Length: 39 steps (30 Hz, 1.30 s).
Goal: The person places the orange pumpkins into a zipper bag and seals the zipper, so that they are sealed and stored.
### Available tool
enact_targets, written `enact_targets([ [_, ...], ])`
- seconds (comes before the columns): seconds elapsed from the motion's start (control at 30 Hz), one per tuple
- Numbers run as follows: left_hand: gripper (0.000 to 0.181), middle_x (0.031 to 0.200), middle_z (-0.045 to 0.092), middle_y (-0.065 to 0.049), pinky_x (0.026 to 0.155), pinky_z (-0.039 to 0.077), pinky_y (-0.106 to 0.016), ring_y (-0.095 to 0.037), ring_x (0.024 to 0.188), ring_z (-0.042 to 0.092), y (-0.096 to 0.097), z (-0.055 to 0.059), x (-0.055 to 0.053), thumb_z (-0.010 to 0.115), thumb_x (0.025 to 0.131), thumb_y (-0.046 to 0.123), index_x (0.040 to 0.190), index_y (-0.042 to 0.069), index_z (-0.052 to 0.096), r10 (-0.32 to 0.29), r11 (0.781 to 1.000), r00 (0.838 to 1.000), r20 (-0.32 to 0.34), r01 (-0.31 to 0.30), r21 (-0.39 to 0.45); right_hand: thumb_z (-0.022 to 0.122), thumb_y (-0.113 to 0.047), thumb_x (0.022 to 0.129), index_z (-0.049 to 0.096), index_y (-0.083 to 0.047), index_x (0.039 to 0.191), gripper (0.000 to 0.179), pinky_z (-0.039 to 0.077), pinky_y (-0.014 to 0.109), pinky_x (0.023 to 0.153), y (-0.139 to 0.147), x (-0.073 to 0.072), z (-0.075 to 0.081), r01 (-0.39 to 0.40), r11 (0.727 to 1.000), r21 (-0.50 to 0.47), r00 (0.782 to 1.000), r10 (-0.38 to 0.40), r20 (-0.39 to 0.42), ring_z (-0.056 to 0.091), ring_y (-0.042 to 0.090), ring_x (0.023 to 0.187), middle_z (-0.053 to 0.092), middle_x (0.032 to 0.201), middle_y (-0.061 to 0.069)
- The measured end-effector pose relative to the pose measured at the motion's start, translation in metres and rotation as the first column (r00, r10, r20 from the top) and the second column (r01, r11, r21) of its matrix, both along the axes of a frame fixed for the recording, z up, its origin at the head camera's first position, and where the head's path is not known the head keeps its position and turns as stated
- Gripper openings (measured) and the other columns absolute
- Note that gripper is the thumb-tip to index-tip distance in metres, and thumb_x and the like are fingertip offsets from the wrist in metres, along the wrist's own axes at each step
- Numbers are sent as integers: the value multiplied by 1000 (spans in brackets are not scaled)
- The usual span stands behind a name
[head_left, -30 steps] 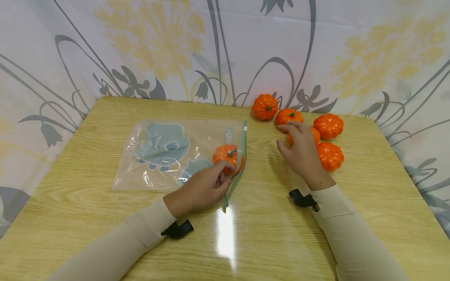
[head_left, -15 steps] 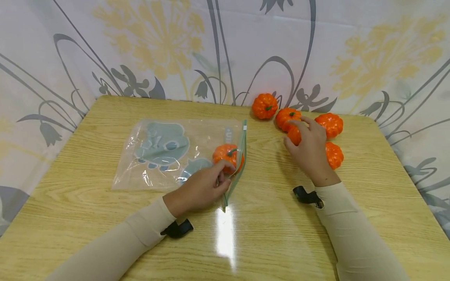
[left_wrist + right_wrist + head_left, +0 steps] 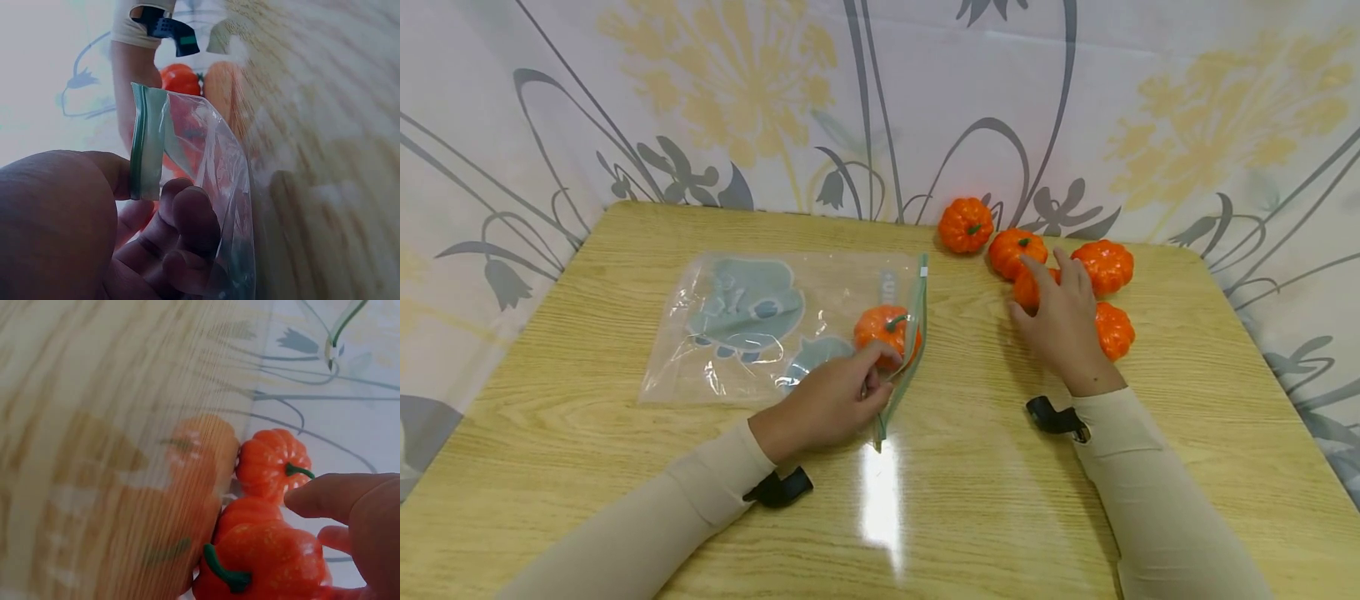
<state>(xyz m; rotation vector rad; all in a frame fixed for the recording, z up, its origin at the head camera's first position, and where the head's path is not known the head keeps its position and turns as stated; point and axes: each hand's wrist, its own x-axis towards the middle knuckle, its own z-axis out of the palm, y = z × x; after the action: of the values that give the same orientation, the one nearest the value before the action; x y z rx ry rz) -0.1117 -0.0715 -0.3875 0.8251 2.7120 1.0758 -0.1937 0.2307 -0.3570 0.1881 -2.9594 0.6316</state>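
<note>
My left hand (image 3: pixel 831 400) pinches the mouth of a clear zip bag (image 3: pixel 835 287) printed with pale blue shapes. Its green zip strip (image 3: pixel 141 150) lies between thumb and fingers in the left wrist view. Inside the bag, near the mouth, rests an orange toy pumpkin (image 3: pixel 878 327) with a green stem. My right hand (image 3: pixel 1063 333) is spread over another pumpkin (image 3: pixel 1028 290) in a group on the right. In the right wrist view its extended thumb (image 3: pixel 331 495) stands apart from this nearest pumpkin (image 3: pixel 269 562), whose far side is hidden near the other fingers.
Around the right hand stand more pumpkins: one at the back (image 3: pixel 966 225), one beside it (image 3: pixel 1017 250), and two to the right, a farther one (image 3: pixel 1103 267) and a nearer one (image 3: pixel 1115 331). A floral cloth (image 3: pixel 880 100) hangs behind the wooden table (image 3: pixel 970 517).
My right hand has shifted to the right over the middle pumpkin, with its fingers now spread about it. The left hand and the bag have stayed in place.
</note>
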Motion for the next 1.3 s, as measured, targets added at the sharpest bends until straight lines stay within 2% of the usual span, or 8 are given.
enact_targets([
  [0.2, 18, 77, 58, 8, 59, 44, -21, -4, 61, 50, 0, 1, 0, 59, 98, 19, 114, 13, 54, 2, 1000, 1000, 18, -2, 0, 64, -18, 94, 39, -5, 151, 64, 16, 71, 115, 3, 0, -1, 24, 999, 26, 1000, -24, 1, 14, 54, 146, 16, 161, 31],
  [0.47, 19, 78, 57, 8, 59, 44, -20, -4, 60, 50, 1, 3, 0, 60, 98, 19, 115, 13, 55, 2, 1000, 1000, 7, -2, -6, 65, -16, 95, 43, -2, 148, 59, 24, 68, 113, 5, 0, -2, 45, 997, 59, 998, -43, -37, 28, 56, 138, 31, 153, 33],
  [0.73, 19, 78, 57, 8, 59, 44, -21, -5, 61, 50, 0, 3, 1, 59, 98, 20, 115, 13, 55, 10, 1000, 1000, 23, -10, -19, 69, -17, 94, 48, -2, 145, 57, 32, 66, 107, 3, 0, -3, 58, 996, 68, 997, -54, -54, 37, 55, 128, 41, 143, 33],
  [1.07, 21, 79, 56, 8, 59, 44, -21, -5, 62, 50, 0, -1, 2, 59, 98, 20, 119, 15, 55, 9, 1000, 999, 32, -9, -12, 71, -25, 93, 49, -5, 144, 59, 40, 67, 99, 0, 2, -3, 92, 995, 33, 994, -91, -53, 44, 51, 122, 47, 138, 29],
  [1.3, 25, 81, 56, 9, 59, 44, -22, -5, 62, 50, 0, -3, 0, 59, 99, 21, 123, 18, 56, 12, 1000, 1000, 6, -12, -7, 68, -37, 94, 50, -6, 144, 62, 43, 64, 97, -4, 4, 2, 92, 996, 9, 993, -91, -71, 51, 48, 122, 52, 138, 27],
])
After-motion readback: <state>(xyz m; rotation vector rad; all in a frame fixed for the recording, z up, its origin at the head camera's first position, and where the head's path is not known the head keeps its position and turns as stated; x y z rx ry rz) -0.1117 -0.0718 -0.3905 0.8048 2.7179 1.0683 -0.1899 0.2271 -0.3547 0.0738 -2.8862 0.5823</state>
